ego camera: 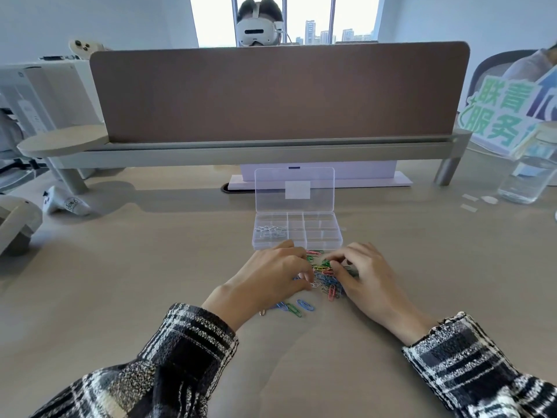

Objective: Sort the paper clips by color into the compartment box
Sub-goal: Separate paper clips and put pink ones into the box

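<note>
Our left hand (271,276) and our right hand (361,273) lie with bent fingers on the heap of small coloured wire paper clips (325,277). The heap is on the beige table (120,282), just in front of the clear plastic compartment box (324,233). We cannot tell if either hand pinches a clip. It is better to spread the heap thin and take one colour at a time, because the clips probably hook together.

We see a brown fabric divider panel (280,92) across the upper middle, a white handheld controller (64,203) at left on the beige worktop (135,267), and a clear glass jar (526,176) at right.
</note>
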### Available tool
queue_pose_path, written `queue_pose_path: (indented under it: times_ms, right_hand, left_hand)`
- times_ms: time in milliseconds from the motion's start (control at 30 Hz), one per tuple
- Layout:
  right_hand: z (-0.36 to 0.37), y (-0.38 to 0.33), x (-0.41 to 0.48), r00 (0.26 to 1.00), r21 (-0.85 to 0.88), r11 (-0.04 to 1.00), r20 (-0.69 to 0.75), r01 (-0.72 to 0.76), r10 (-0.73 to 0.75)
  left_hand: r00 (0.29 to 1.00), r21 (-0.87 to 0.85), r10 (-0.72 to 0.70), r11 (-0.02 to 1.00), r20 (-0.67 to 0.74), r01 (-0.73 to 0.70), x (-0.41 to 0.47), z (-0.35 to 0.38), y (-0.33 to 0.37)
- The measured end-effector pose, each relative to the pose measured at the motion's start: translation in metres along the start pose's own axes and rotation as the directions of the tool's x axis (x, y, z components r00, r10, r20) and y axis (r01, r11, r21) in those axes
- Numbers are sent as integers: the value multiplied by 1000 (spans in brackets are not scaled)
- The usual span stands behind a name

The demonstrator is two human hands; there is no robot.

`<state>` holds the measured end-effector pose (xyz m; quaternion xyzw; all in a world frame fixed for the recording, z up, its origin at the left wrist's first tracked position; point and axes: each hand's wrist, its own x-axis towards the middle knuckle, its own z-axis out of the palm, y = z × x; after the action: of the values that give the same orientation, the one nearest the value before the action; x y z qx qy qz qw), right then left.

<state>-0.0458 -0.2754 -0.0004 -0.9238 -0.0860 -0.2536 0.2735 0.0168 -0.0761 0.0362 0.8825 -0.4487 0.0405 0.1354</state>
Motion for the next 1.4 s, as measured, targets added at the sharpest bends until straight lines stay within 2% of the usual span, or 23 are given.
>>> queue_pose_path:
  times_ms: [100,400,567,700,833,967,1100,1200,1333,1400]
  right_hand:
    - [-2,-2,-2,1000,39,999,4,-31,31]
    - [-1,-2,-1,995,94,991,5,-98,98]
    - [0,-3,-1,992,91,988,7,-123,123]
    - [0,-3,-1,990,93,986,17,-138,137]
    - [0,-2,-2,989,87,985,8,-147,146]
    - [-1,-3,-1,990,86,987,-2,-137,138]
    - [-4,-5,-1,991,102,986,1,-132,132]
    - [-4,-6,-2,990,121,983,-18,-140,143]
    - [-2,-4,-3,991,113,985,-12,-131,134]
    - [-1,-3,-3,992,124,985,-3,-123,124]
  left_hand:
    - [998,29,-19,999,55,18,7,-5,3]
    - [955,39,-192,981,225,188,29,-18,9]
    - [927,88,-202,979,316,183,44,-25,13]
    - [932,225,-150,971,331,77,47,-28,25]
    - [950,461,-40,880,310,-113,48,-23,36]
    - [956,544,-4,823,295,-164,44,-22,34]
    - [972,414,-17,906,234,-84,37,-24,28]
    - [989,191,-119,977,93,99,28,-33,8]
    - [953,-104,-292,954,-84,283,22,-45,-39]
    - [927,-174,-349,930,-140,324,24,-45,-59]
